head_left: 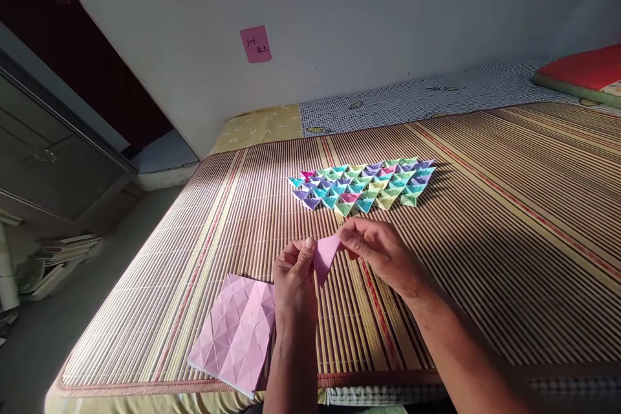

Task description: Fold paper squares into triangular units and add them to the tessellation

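A small folded piece of pink paper [325, 259] is held up between both hands, above the slatted mat. My left hand [295, 268] pinches its left edge, thumb on top. At its upper right corner, the fingers of my right hand [376, 249] close on the paper. Just beyond them, many folded paper pieces [359, 185] in green, blue, purple, yellow and pink stand together in rows. Beside my left forearm lies a creased pink paper sheet or stack [235, 330], partly covered by that arm.
The bamboo mat [160, 259] covers the bed, its near edge close to me. A pink note [255, 44] with handwriting sticks to the white wall. A red cushion-like item [585, 71] lies at the far right. Books [61, 259] are piled on the floor side at left.
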Available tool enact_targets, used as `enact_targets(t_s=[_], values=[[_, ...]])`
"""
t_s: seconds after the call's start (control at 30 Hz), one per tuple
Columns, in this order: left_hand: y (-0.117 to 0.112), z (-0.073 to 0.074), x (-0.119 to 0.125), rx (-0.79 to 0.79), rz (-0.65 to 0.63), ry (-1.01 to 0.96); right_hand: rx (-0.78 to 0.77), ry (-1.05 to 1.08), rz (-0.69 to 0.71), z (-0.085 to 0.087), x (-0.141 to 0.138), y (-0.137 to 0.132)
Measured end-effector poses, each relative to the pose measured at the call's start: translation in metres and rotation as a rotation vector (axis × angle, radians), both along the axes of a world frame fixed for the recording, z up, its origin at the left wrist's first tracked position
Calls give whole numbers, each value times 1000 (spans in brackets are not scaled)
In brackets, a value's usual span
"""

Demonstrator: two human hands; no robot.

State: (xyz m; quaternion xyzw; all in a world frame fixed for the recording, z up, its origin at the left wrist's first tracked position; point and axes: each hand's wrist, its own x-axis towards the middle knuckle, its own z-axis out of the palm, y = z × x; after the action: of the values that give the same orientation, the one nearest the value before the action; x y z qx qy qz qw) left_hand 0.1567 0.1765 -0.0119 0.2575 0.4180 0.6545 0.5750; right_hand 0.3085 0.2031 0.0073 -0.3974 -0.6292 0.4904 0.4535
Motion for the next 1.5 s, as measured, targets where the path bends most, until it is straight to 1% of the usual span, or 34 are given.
enact_targets(t_s=[0.07,0.17,0.27,0.33,0.4,0.47,0.6,0.7,0.9,1.0,1.1,1.2,1.27,1.37,1.5], values=[[0,0,0,8,-17,8,0,10,7,0,-5,-1],[0,0,-2,19,-92,60,29,-1,-85,0,-8,-1],[0,1,-6,51,-143,125,27,2,-139,1,-4,-1],[0,1,-7,49,-152,91,17,42,-176,2,-1,-1],[1,0,-7,23,-141,-7,20,93,-205,3,3,-1],[2,-2,-6,-10,-136,-125,16,120,-182,3,4,0],[4,-3,-4,-56,-176,-268,-79,148,-28,4,3,-1],[6,-4,-3,-63,-187,-310,-137,173,42,3,0,-2],[5,-3,-3,-21,-189,-310,-145,202,58,1,-3,-3],[2,0,-3,2,-174,-229,-82,190,44,0,-6,-5],[0,1,-2,41,-180,-148,-26,192,67,1,-11,-7],[-1,0,0,40,-205,-157,37,182,55,4,-15,-9],[0,-1,2,18,-195,-204,106,138,9,5,-18,-10],[1,-3,8,-32,-161,-271,220,50,-106,3,-21,-11],[0,-5,15,-105,-119,-271,359,-93,-235,-9,-26,-9]])
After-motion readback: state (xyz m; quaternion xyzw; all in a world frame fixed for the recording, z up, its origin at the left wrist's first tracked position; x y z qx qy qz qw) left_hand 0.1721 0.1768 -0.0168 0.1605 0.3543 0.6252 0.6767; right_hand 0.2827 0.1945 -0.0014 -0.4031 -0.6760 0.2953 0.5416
